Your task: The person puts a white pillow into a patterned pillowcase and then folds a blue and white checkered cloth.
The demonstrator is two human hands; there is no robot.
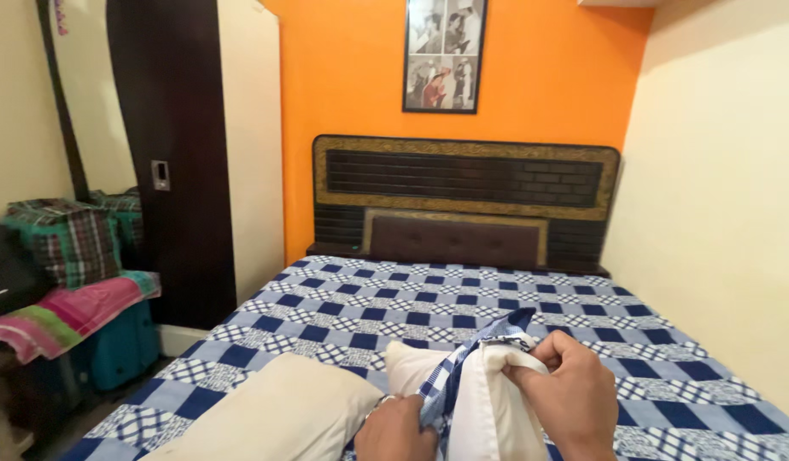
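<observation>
My left hand (396,431) grips the edge of a blue-and-white checked pillowcase (463,363) at the bottom of the view. My right hand (572,397) holds the other side of the pillowcase opening, fingers curled over the white pillow (488,410) that sits partly inside the case. A ring shows on my left hand. A second bare cream pillow (283,414) lies to the left on the bed.
The bed has a blue-and-white checked sheet (429,307) and a dark wooden headboard (463,201) against an orange wall with a framed picture (444,53). A dark wardrobe (185,162) stands at left, beside stacked bags and folded cloth (66,282).
</observation>
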